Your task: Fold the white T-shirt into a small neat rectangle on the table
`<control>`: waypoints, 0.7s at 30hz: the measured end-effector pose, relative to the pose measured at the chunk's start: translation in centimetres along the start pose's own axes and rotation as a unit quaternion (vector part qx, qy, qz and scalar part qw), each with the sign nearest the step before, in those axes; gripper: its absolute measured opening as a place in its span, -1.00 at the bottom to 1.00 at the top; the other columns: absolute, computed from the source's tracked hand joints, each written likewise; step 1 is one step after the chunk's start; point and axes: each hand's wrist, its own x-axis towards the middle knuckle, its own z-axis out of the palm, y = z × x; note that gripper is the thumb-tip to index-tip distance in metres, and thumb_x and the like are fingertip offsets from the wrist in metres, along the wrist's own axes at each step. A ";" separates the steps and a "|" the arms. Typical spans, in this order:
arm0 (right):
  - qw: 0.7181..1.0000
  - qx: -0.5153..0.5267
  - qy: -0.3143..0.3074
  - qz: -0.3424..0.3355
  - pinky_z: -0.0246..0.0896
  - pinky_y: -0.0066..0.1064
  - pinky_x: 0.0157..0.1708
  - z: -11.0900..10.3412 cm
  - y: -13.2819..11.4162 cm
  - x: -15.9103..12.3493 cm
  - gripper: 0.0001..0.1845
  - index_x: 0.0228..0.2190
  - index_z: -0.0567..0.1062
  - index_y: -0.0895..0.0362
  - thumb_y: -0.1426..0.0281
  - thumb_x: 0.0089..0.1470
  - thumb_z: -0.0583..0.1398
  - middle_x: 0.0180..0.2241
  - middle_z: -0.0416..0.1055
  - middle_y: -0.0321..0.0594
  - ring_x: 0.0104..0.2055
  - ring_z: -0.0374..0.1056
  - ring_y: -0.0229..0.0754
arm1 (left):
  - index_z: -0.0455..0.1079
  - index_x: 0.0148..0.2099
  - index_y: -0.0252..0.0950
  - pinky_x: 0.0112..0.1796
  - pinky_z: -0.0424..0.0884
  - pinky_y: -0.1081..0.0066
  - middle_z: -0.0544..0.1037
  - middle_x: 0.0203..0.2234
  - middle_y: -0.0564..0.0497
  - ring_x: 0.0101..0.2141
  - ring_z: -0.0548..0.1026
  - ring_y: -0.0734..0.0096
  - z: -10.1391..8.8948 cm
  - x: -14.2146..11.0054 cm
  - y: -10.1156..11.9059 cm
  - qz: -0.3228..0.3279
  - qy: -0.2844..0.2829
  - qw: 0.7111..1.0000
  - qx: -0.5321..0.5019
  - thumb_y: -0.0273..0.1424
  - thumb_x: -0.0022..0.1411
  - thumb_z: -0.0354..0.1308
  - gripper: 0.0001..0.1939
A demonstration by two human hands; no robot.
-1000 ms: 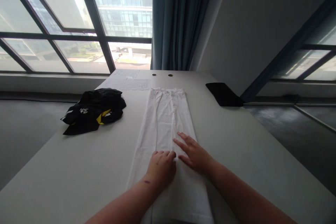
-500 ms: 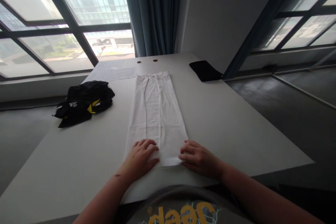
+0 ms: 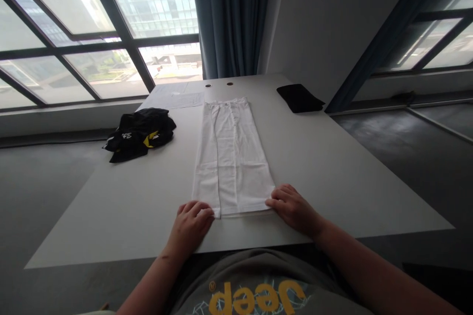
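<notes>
A pair of white trousers [image 3: 236, 162] lies flat on the table, its waistband at the far end and its leg hems towards me. My left hand [image 3: 191, 221] is closed on the near left corner of the hem, fingertips pinching the cloth. At the near right corner, my right hand [image 3: 294, 207] pinches the hem between thumb and fingers. The hem runs between the two hands, with a thin lower layer showing just below it. Faint creases cross the legs.
A crumpled black garment with yellow [image 3: 142, 133] lies on the left of the white table [image 3: 332, 182]. At the far right is a folded black cloth [image 3: 300, 98]. Papers [image 3: 177, 96] lie at the back left, near two cable holes. Windows and a blue curtain [image 3: 232, 19] stand behind.
My left hand has moved from lying on the trouser leg to pinching the hem's left corner. My right hand has shifted to the right corner. The view has turned slightly left.
</notes>
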 end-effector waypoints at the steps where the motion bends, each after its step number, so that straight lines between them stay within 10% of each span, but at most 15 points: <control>1: 1.000 -0.009 0.007 0.011 0.23 -0.20 -0.11 -0.2 0.1 -0.3 -0.75 -0.17 0.58 0.02 0.52 0.32 0.12 -0.32 0.44 -0.18 -0.25 0.29 -0.09 | 0.53 -0.10 -0.15 -0.01 0.32 0.24 0.64 -0.15 0.00 -0.10 0.52 0.28 0.3 0.4 0.4 0.004 0.006 1.000 0.002 -0.38 0.47 0.10 -0.84; 12: 0.999 -0.013 -0.005 0.045 0.18 -0.15 0.03 0.7 -1.6 -0.4 -0.74 -0.03 0.57 0.08 0.52 0.29 0.20 -0.19 0.48 -0.13 -0.12 0.32 -0.07 | 0.45 -0.17 -0.21 -0.05 0.36 0.25 0.62 -0.12 -0.04 -0.10 0.54 0.27 1.7 2.3 1.7 0.089 0.005 0.992 -0.089 -0.44 0.43 0.09 -0.88; 21: 0.999 0.053 0.001 -0.002 0.26 -0.23 -0.09 0.3 -0.6 -0.8 -0.75 -0.11 0.64 0.08 0.47 0.37 0.15 -0.31 0.50 -0.17 -0.24 0.35 -0.14 | 0.53 0.06 -0.10 0.06 0.40 0.18 0.60 0.08 -0.03 0.06 0.52 0.18 1.8 1.3 -1.6 0.075 -0.028 0.994 -0.076 -0.34 0.40 0.22 -0.78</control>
